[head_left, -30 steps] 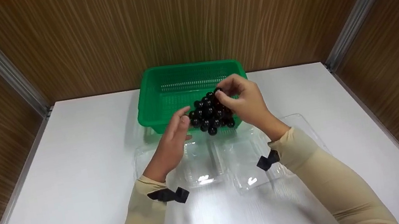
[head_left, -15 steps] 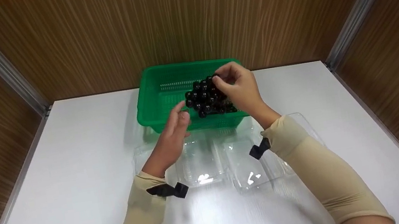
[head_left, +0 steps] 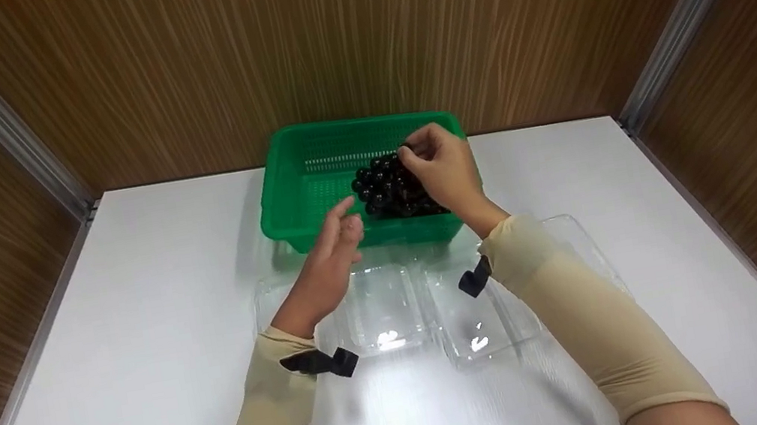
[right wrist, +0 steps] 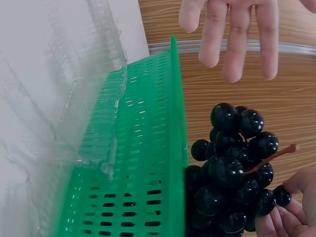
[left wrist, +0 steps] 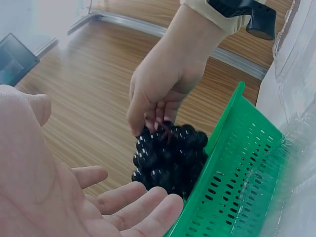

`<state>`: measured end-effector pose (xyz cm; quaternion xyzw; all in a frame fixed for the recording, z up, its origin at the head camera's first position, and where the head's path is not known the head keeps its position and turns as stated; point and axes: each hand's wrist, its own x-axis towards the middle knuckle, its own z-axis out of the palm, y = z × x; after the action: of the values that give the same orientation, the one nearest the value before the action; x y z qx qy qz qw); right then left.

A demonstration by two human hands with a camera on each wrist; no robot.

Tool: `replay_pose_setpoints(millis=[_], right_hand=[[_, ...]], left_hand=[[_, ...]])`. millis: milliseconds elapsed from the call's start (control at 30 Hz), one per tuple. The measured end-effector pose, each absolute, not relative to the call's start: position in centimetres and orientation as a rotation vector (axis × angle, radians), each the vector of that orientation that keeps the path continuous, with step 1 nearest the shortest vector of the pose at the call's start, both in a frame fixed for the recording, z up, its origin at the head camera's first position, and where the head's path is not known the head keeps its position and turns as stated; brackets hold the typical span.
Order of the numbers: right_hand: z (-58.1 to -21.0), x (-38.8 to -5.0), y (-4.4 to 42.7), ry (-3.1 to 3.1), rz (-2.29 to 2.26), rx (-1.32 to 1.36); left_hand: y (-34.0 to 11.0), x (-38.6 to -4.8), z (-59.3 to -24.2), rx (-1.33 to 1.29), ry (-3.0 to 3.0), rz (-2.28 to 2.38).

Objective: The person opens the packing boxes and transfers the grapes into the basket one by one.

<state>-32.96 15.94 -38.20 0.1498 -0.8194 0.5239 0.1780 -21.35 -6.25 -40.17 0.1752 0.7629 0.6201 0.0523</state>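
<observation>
A bunch of glossy black grapes (head_left: 380, 183) hangs at the right half of the green plastic basket (head_left: 412, 231), partly below its rim. My right hand (head_left: 443, 166) pinches the bunch near its top between thumb and fingers. In the right wrist view a bare brown stem (right wrist: 276, 157) sticks out of the grapes (right wrist: 227, 170), close to the right hand's fingertips (right wrist: 266, 226). My left hand (head_left: 327, 270) is held with extended fingers in front of the basket, apart from the grapes in the right wrist view. Part of the bunch is hidden behind the basket wall there.
Clear plastic clamshell containers (head_left: 383, 310) lie on the white table (head_left: 163, 338) in front of the basket, partly under both forearms. Wood-grain panels (head_left: 350, 34) stand behind and to both sides.
My right hand has moved away from me and then down with the grapes, from above the basket's front edge to inside it. The left hand has barely moved.
</observation>
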Motion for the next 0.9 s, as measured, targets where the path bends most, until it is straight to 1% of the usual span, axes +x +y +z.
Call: replay_pose_setpoints(millis=[167,467,667,900], right_hand=[[-39.1,-33.3,15.5,-2.328,1.473,0.407],[-40.2,-33.4,14.3,-2.323,1.607,0.343],[-40.8,-33.1,13.8,-2.37,1.597,0.389],[-41.1,-32.6,14.3,-2.54,1.542,0.569]], left_hand=[[-6.1,-21.3,-40.4,0.551,2.301,1.889],[-6.2,-21.3,-41.1,0.503,2.292,1.886],[-6.2,-21.2,-41.6,0.491,2.317,1.834],[-6.1,-21.0,-41.2,0.498,2.329,1.812]])
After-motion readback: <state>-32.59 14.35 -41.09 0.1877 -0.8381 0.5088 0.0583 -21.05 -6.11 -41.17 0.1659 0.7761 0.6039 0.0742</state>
